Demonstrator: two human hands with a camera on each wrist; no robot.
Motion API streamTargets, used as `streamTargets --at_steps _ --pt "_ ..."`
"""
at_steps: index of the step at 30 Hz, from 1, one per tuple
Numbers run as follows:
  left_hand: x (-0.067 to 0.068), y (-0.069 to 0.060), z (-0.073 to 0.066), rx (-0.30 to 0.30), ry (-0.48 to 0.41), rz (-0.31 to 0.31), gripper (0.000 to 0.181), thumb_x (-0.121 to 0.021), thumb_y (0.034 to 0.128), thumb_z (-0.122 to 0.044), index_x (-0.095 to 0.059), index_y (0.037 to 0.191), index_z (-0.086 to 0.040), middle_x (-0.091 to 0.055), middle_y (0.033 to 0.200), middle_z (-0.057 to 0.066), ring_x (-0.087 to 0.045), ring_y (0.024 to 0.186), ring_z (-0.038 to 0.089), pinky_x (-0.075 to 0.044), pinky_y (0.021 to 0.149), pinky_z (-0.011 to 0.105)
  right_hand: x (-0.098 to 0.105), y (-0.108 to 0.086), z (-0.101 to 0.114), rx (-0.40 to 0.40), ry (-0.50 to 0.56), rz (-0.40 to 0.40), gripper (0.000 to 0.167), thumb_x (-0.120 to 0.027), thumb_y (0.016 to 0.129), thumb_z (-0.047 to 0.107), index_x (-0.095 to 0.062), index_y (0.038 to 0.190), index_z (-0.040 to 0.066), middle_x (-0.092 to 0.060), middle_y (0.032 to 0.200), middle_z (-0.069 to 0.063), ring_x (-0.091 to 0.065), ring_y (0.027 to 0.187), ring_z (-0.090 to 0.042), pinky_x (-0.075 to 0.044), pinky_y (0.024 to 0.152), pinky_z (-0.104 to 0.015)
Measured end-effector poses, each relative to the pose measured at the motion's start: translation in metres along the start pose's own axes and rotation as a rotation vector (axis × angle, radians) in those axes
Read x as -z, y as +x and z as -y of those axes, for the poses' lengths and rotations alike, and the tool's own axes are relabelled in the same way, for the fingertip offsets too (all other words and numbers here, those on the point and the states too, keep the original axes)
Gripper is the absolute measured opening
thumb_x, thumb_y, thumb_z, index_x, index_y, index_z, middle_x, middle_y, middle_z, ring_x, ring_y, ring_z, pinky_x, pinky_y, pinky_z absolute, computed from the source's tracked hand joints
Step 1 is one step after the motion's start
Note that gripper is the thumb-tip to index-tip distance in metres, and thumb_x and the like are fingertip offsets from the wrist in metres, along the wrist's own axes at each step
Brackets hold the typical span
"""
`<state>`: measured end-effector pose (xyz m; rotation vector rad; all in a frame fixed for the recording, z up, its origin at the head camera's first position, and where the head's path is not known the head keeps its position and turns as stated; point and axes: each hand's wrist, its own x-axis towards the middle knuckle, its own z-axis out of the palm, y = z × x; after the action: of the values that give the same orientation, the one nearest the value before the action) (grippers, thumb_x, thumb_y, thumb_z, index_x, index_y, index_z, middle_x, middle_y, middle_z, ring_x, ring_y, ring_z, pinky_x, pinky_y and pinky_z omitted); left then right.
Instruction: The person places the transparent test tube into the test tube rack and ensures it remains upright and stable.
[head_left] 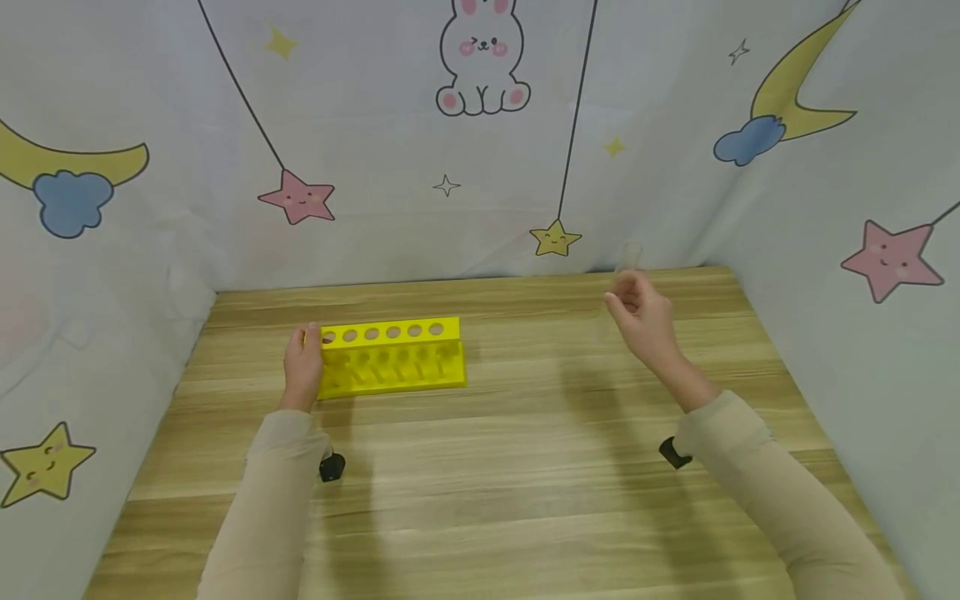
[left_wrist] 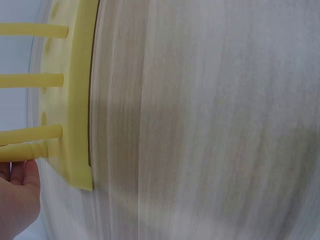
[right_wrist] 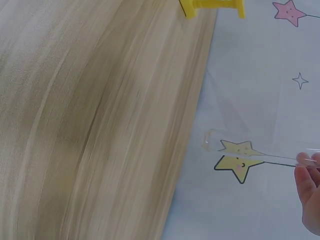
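Clear tube (right_wrist: 255, 146) is hovering above the bench (head_left: 487, 475), right hand (head_left: 643, 321) pinching it | yellow rack (head_left: 393, 382) is standing on the bench, well left of the tube, left hand (head_left: 303, 367) gripping its left end | behind, I'm seeing white cloth (head_left: 397, 237) hanging, printed with stars (head_left: 555, 239).

I'm getting soft, even light; blurry shadows (head_left: 596, 400) streak the table (head_left: 480, 487), pale sheen and bowed lines mark both wrist views, the clear tube (right_wrist: 250, 146) barely shows!

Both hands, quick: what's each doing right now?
Left hand: closed, holding one end of the yellow test tube rack.
Right hand: closed, pinching a clear test tube.
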<state>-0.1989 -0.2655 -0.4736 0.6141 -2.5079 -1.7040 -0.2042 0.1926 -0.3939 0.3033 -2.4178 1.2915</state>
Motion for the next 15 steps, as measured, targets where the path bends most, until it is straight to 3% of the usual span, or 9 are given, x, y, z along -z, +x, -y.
streamTargets --at_steps 15 --pt "-0.0005 -0.0004 -0.0004 -0.012 -0.007 -0.012 0.052 -0.021 0.0940 -0.046 -0.040 0.112 -0.001 -0.048 0.118 0.019 -0.040 0.105 0.026 -0.030 0.077 0.027 -0.0090 0.0021 0.0100 0.004 0.036 0.021 0.019 -0.056 0.086 0.011 -0.052 0.098 -0.003 -0.058 0.082 -0.008 -0.060 0.079 -0.015 -0.044 0.066 -0.008"
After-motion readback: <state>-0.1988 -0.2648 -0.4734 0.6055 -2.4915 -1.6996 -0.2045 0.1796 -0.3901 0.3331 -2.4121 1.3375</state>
